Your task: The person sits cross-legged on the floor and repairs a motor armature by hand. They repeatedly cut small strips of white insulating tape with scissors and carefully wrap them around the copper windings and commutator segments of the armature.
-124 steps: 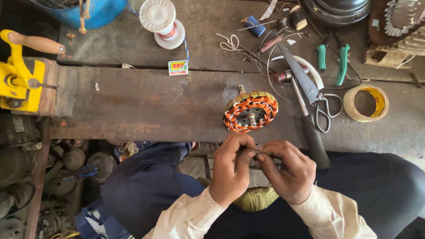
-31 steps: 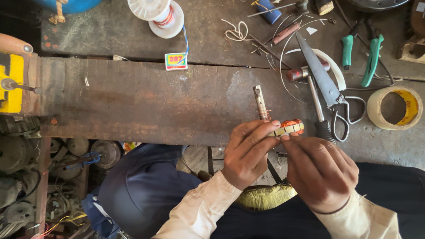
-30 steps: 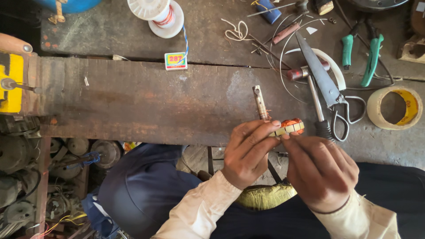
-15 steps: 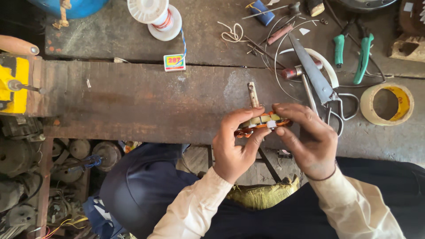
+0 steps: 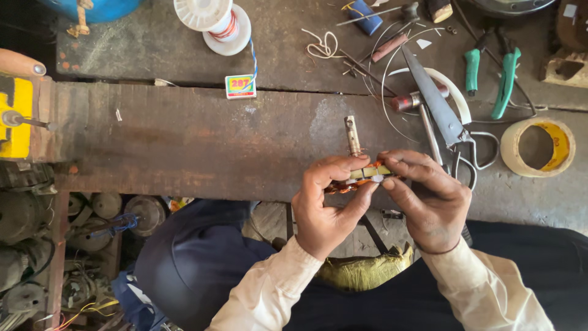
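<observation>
Head view, looking straight down on a pretty cluttered wooden tabletop. Up top there's a white spool with a bit of wire on it, and a small matchbox sits just below it. Off to the right it gets messy: big metal shears, a small hammer partly tucked under them, green-handled pliers, a knot of white string, and a roll of tape near the right edge. A yellow machine pokes in on the far left, and below the tabletop edge on that side there's a pile of old motor parts. Nothing sits between the camera and the work, the shears and loose wires are just beside the right hand but not touching that I can see.

The thing being worked on is a small motor winding, orange and copper coloured, held edge-on over the near edge of the tabletop, with its metal shaft sticking up and away from the person. It sits right between the 2 hands.

Left hand is curled around it from the left, thumb underneath and fingers over the top, so it's clamped on. Right hand comes in from the right, fingertips pinched on the winding's end. Both wrists are bent inward, cream sleeves running back toward the lap.
</observation>
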